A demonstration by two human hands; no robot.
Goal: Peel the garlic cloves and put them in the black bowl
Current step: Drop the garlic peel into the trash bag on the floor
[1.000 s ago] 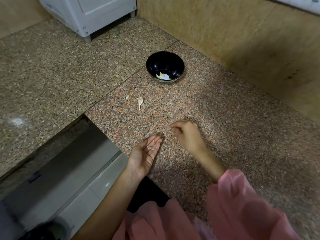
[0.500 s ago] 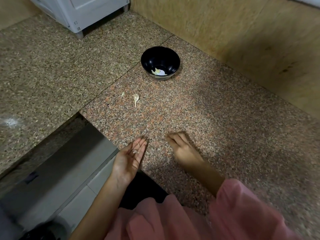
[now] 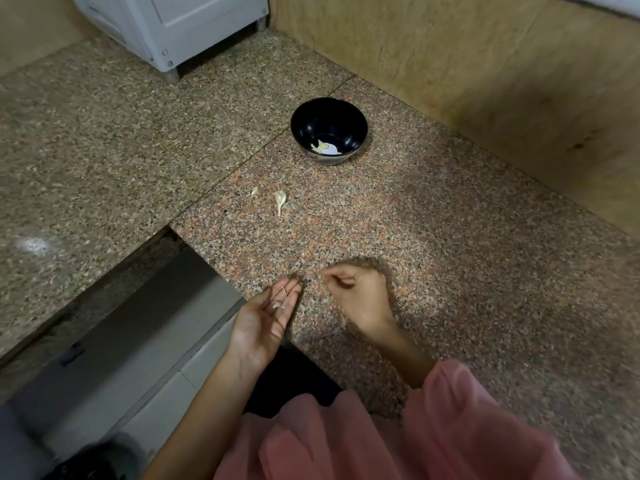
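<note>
Granite countertop (image 3: pixel 450 237) lies under both of your hands, speckled brown and pink. Your left hand (image 3: pixel 266 320) is turned palm up at the counter's near edge, fingers straight and relaxed, with a few pale scraps of garlic skin (image 3: pixel 278 304) lying on them. Your right hand (image 3: pixel 360 296) hovers just beside it, knuckles up and fingers curled inward; you cannot tell whether anything is pinched in them. Farther out sits the black bowl (image 3: pixel 329 128), with pale peeled garlic (image 3: pixel 323 146) in its bottom. Between the bowl and your hands lie 2 pieces: a garlic clove (image 3: pixel 280 199) with a thin tail, and a smaller bit (image 3: pixel 254 191) just left of it.
</note>
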